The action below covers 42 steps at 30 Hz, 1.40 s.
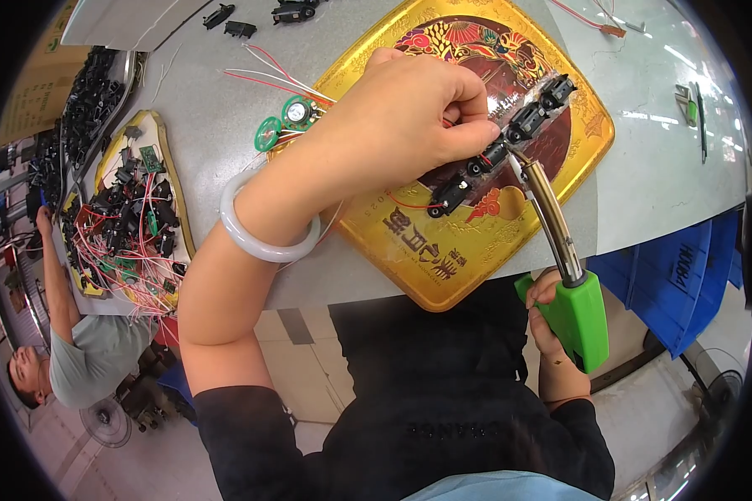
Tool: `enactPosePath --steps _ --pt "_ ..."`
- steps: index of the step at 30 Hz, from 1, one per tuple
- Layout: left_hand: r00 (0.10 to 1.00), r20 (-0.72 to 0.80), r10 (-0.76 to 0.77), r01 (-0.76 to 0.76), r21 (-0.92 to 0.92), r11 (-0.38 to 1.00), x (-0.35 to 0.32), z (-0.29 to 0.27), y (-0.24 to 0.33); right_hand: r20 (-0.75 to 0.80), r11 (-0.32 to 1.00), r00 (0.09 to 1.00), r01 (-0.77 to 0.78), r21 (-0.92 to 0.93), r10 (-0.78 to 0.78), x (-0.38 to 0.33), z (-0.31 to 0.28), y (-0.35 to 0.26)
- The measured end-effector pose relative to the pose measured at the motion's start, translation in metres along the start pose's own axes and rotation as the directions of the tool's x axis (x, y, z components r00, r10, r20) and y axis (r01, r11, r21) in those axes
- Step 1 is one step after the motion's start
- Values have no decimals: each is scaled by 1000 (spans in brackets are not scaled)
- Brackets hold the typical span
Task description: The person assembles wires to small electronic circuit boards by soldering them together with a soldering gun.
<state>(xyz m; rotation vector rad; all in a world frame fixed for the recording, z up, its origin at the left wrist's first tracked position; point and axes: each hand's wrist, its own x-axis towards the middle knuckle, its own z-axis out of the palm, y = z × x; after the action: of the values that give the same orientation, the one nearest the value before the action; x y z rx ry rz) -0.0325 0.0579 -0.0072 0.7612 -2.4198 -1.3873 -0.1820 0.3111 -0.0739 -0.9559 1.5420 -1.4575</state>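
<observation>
My left hand (430,108) reaches over a gold tin lid (376,250) with thumb and fingers pinched. A bit of red wire shows at the fingertips; the rest of the grip is hidden. Just beside the thumb, several small black plastic housings (526,123) stand in a slanting row on the lid. My right hand (546,321) is closed around the green handle of a soldering gun (587,321). Its metal barrel points up and left, with the tip at the row, close to my left thumb. Green round-backed speakers (297,112) with red and white wires lie beside my left wrist.
At left, a yellow-edged tray (187,230) holds a tangle of black parts and wires. More black housings (294,11) lie at the back. A blue bin (673,275) stands right of the table edge. Tweezers (702,125) lie far right. A co-worker (100,359) sits at left.
</observation>
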Motion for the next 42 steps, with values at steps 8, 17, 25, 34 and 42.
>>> enactPosePath --steps 8,17,25,34,42 --pt "1000 0 22 -22 -15 1000 1 1 -3 24 1000 999 26 15 -27 -6 -3 8" --pt "1000 19 7 -6 -12 1000 0 -1 -1 130 989 987 83 120 -99 -8 -17 6" --pt "999 30 -18 18 -15 1000 1 -1 1 167 974 982 48 220 -86 -7 -15 2" --pt "999 26 -24 25 -22 999 1 -2 2 183 986 980 47 161 -76 -7 -16 6" --pt "999 31 17 -18 22 1000 1 -3 -1 159 975 984 41 218 -77 -7 -19 3"
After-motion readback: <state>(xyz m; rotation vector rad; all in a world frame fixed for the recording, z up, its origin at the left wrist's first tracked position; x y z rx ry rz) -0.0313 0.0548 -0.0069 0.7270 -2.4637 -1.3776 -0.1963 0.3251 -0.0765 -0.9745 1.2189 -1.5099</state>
